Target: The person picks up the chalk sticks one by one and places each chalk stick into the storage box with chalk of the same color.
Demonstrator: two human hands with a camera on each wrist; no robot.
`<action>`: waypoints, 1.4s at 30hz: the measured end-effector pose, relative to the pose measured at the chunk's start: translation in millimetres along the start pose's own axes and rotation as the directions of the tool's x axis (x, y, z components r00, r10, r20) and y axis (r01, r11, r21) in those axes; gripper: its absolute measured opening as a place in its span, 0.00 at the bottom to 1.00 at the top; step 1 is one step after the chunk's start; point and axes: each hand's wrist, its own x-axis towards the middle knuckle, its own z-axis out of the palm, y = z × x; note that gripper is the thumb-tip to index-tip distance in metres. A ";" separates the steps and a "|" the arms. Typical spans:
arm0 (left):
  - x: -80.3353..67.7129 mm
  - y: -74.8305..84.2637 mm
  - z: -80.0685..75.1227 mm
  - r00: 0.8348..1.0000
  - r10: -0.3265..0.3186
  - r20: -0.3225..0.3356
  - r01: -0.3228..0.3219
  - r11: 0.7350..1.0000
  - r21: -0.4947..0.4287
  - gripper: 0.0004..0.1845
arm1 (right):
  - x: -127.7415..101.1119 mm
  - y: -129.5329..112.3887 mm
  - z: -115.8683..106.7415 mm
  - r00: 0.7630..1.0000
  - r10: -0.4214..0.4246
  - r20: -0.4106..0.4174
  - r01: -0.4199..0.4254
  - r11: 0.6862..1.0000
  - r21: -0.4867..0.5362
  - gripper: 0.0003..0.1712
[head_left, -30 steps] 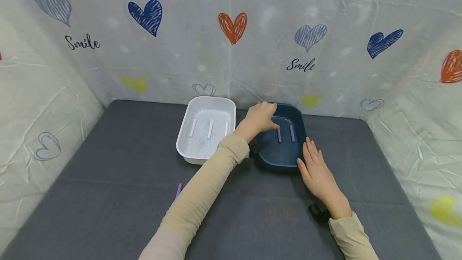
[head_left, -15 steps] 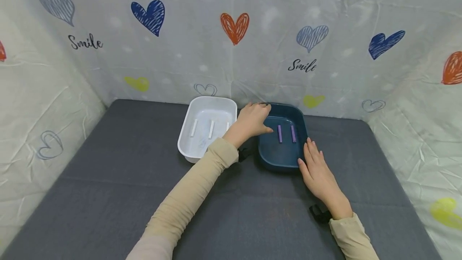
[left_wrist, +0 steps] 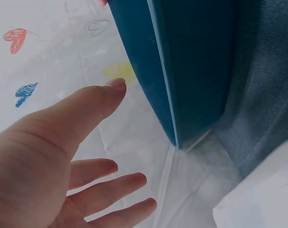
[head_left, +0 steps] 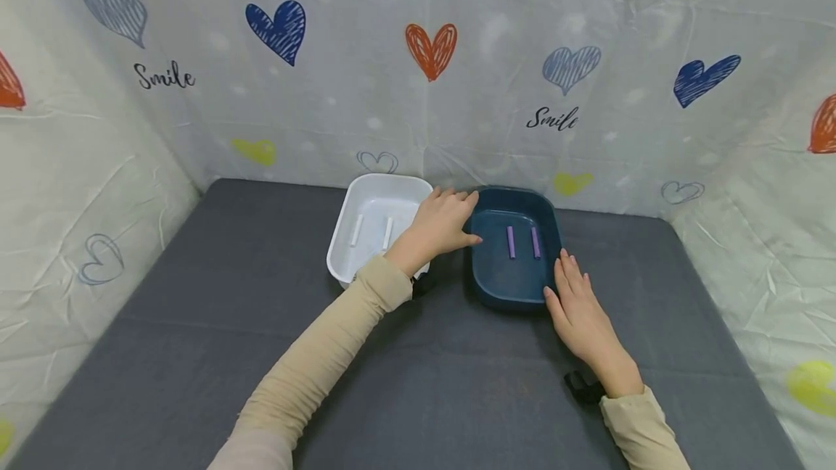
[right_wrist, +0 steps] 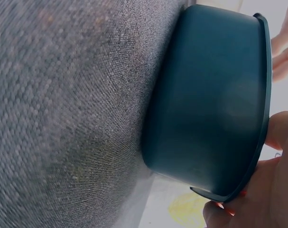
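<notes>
My left hand [head_left: 439, 227] hovers between the two basins with nothing in it, thumb and fingers spread, as the left wrist view also shows. It covers the right part of the white basin [head_left: 336, 246], where two white chalk-like sticks [head_left: 356, 231] show. Just right of the hand stands the dark blue basin [head_left: 516, 299], holding two short purple sticks [head_left: 511, 242] side by side. My right hand [head_left: 584, 318] rests along the right rim of this blue basin, fingers extended and thumb near its front corner. In the right wrist view its fingertips touch the basin's rim [right_wrist: 266, 95].
Both basins stand at the back of a grey cloth-covered table [head_left: 457, 397]. Close behind them hangs a white curtain [head_left: 366, 93] printed with hearts, which also runs along both sides. My left forearm [head_left: 313, 361] crosses the table's front left.
My left hand has drawn back leftward from over the blue basin toward the white one. The two purple sticks stay in the blue basin. My right hand keeps its place at the rim.
</notes>
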 end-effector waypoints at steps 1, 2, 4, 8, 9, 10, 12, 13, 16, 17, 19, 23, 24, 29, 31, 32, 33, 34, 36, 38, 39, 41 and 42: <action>-1.3 -0.4 0.2 1.000 0.002 -0.001 -0.002 1.000 0.001 0.46 | -0.2 0.2 0.1 1.000 -0.001 -0.001 0.001 1.000 0.001 0.37; -2.9 -0.6 -0.1 1.000 0.002 0.000 -0.002 1.000 0.003 0.46 | -0.3 0.3 0.5 1.000 -0.004 -0.005 0.004 1.000 -0.001 0.37; -6.7 -1.4 0.0 1.000 0.004 0.000 -0.004 1.000 0.015 0.46 | -0.7 0.6 0.7 1.000 -0.005 -0.005 0.005 1.000 0.000 0.37; -15.0 -3.5 -0.4 1.000 0.004 -0.007 -0.004 1.000 0.029 0.46 | -1.5 1.4 -0.3 1.000 -0.005 -0.011 0.005 1.000 -0.002 0.37; -17.4 -4.5 -0.2 1.000 0.002 -0.009 -0.002 1.000 0.028 0.46 | -1.5 1.5 -0.8 1.000 -0.006 -0.013 0.006 1.000 0.001 0.37; -20.0 -5.3 -0.5 1.000 -0.002 -0.006 0.002 1.000 0.025 0.46 | -1.4 1.7 -0.5 1.000 -0.008 -0.016 0.008 1.000 0.001 0.37; -25.7 -7.8 -0.2 1.000 -0.005 -0.007 0.005 1.000 0.020 0.46 | -1.3 2.0 -0.1 1.000 -0.009 -0.018 0.009 1.000 0.001 0.37; -28.9 -9.3 0.3 1.000 -0.007 -0.008 0.007 1.000 0.016 0.46 | -1.3 2.0 0.1 1.000 -0.009 -0.017 0.009 1.000 0.005 0.37; -39.4 -14.5 1.8 1.000 -0.012 -0.017 0.012 1.000 0.006 0.45 | -1.6 2.0 1.0 1.000 -0.008 -0.011 0.008 1.000 0.007 0.37; -42.9 -16.4 2.9 1.000 -0.012 -0.024 0.012 1.000 0.003 0.45 | -1.8 1.9 0.9 1.000 -0.006 -0.008 0.006 1.000 0.008 0.37; -50.0 -20.4 5.1 0.999 -0.017 -0.030 0.017 1.000 -0.006 0.45 | -2.0 1.9 0.8 1.000 -0.005 -0.008 0.005 1.000 0.006 0.37; -62.5 -28.1 9.5 0.999 -0.030 -0.029 0.029 0.999 -0.026 0.44 | -1.9 1.1 -0.1 1.000 -0.003 -0.007 0.003 1.000 0.004 0.37; -65.1 -29.8 10.0 0.999 -0.034 -0.026 0.033 0.999 -0.034 0.44 | -1.9 0.8 -0.3 1.000 -0.003 -0.007 0.003 1.000 0.003 0.37; -77.0 -37.4 11.3 0.999 -0.026 -0.031 0.025 0.998 -0.056 0.45 | -2.2 -0.1 -0.4 1.000 0.004 -0.007 -0.004 1.000 -0.004 0.37; -82.0 -40.8 12.4 0.999 -0.018 -0.034 0.015 0.997 -0.073 0.44 | -2.3 0.0 -0.3 1.000 0.005 -0.009 -0.005 1.000 -0.005 0.37; -84.9 -42.6 13.0 0.999 -0.017 -0.035 0.014 0.996 -0.090 0.44 | -2.2 -0.2 -0.2 1.000 0.005 -0.009 -0.005 1.000 -0.003 0.37; -88.0 -44.4 13.6 0.999 -0.018 -0.036 0.014 0.994 -0.107 0.44 | -2.0 -0.1 0.1 1.000 0.003 -0.007 -0.003 1.000 -0.002 0.37; -91.2 -46.1 14.0 0.999 -0.020 -0.037 0.016 0.992 -0.122 0.44 | -1.8 -0.1 0.5 1.000 0.001 -0.006 -0.001 1.000 0.000 0.37; -97.7 -49.2 14.4 0.999 -0.024 -0.047 0.016 0.987 -0.157 0.44 | -1.4 0.1 1.2 1.000 0.001 0.000 -0.001 1.000 0.004 0.37; -104.3 -51.9 14.3 0.997 -0.019 -0.069 0.007 0.985 -0.171 0.44 | -1.1 0.1 1.3 1.000 0.000 0.001 0.000 1.000 0.006 0.37; -107.6 -52.9 13.9 0.996 -0.013 -0.083 -0.001 0.985 -0.173 0.44 | -0.9 0.2 1.6 1.000 -0.002 -0.002 0.002 1.000 0.004 0.37; -114.3 -54.8 13.8 0.994 0.001 -0.108 -0.020 0.984 -0.176 0.43 | -0.7 0.2 1.8 1.000 -0.002 -0.004 0.002 1.000 0.000 0.37; -117.7 -55.8 13.9 0.993 0.009 -0.121 -0.030 0.985 -0.172 0.43 | -0.4 0.5 2.1 1.000 -0.004 -0.008 0.004 1.000 -0.003 0.37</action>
